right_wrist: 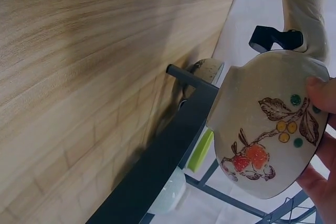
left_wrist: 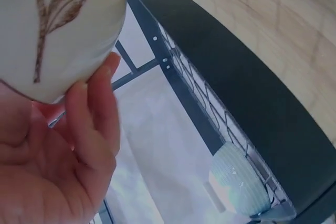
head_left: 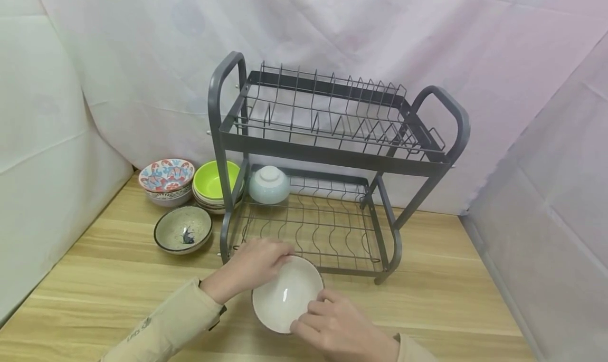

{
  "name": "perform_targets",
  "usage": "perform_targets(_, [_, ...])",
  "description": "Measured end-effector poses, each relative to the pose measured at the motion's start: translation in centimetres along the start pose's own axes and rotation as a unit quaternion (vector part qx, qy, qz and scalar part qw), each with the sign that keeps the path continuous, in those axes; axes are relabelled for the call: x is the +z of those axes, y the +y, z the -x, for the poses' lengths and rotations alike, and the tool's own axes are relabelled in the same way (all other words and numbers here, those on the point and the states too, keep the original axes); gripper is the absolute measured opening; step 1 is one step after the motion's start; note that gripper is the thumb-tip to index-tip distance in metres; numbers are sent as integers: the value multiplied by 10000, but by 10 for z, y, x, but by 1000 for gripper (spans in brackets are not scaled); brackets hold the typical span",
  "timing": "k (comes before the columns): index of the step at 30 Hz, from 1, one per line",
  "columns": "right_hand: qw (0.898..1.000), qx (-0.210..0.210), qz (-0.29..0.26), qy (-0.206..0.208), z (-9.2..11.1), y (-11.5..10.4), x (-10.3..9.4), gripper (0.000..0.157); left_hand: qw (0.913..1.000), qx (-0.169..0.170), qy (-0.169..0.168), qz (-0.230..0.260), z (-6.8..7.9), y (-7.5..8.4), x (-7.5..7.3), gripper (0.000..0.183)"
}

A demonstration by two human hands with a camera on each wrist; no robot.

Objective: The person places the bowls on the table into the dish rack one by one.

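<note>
A white bowl (head_left: 287, 293) with a dark rim is held between both hands above the table, in front of the rack, its inside facing up toward the head camera. My left hand (head_left: 263, 262) grips the rim at the upper left. On the lower right side, my right hand (head_left: 337, 322) pinches the rim with curled fingers. The right wrist view shows berries and brown leaves painted on the bowl's outside (right_wrist: 262, 129). In the left wrist view, left fingers (left_wrist: 94, 124) press against the bowl's wall (left_wrist: 68, 24), which bears a brown leaf.
A two-tier dark metal dish rack (head_left: 332, 164) stands behind the hands. Upside down on its lower tier, at left, sits a light blue bowl (head_left: 268, 185). Left of the rack are patterned stacked bowls (head_left: 166, 177), a green bowl (head_left: 209, 181) atop others, and a grey-green bowl (head_left: 176, 227).
</note>
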State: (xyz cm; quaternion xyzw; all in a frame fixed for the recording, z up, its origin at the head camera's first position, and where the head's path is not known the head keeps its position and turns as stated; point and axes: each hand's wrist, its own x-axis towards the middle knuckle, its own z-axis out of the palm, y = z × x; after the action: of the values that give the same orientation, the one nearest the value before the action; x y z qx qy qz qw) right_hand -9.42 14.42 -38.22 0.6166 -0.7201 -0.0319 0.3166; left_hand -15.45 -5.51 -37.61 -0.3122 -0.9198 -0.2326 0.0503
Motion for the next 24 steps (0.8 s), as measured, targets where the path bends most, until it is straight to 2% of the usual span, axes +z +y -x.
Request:
perform_targets(3, [9999, 70, -52, 82, 1, 1, -1, 27, 9982, -359, -123, 464, 1, -5, -4, 17])
perform_targets(4, [9997, 150, -144, 114, 2, 1, -2, 28, 9974, -482, -44, 543, 1, -8, -6, 21])
perform_targets(6, [9988, 312, -325, 207, 4, 2, -3, 31, 9960, -638, 331, 527, 2, -17, -12, 23])
perform_targets(8, [9975, 470, -459, 261, 6, 3, -4, 36, 9925, -726, 958, 242, 3, -29, -18, 20])
perform_targets(10, [9960, 611, -577, 293, 8, 5, -4, 36, 9827, -853, 1630, -209, 6, -42, -24, 18])
perform_targets(12, [9946, 749, -646, 310, 9, 7, -4, 34, 9716, -1026, 2056, -572, 10, -53, -26, 18])
perform_targets(14, [9923, 914, -770, 322, 11, 10, -4, 29, 9635, -1217, 2226, -858, 15, -60, -27, 19])
perform_targets(17, [9864, 1245, -969, 458, 12, 16, -2, 20, 9588, -1346, 2246, -1103, 19, -66, -24, 20])
perform_targets(21, [9664, 1908, -1494, 862, 15, 27, 3, 13, 9546, -1505, 2268, -1209, 22, -67, -20, 21])
perform_targets(22, [9586, 2094, -1648, 1007, 15, 30, 5, 12, 9532, -1543, 2291, -1230, 23, -67, -20, 22])
perform_targets(24, [9362, 2511, -2127, 1238, 16, 37, 8, 14, 9508, -1587, 2333, -1283, 23, -67, -18, 22])
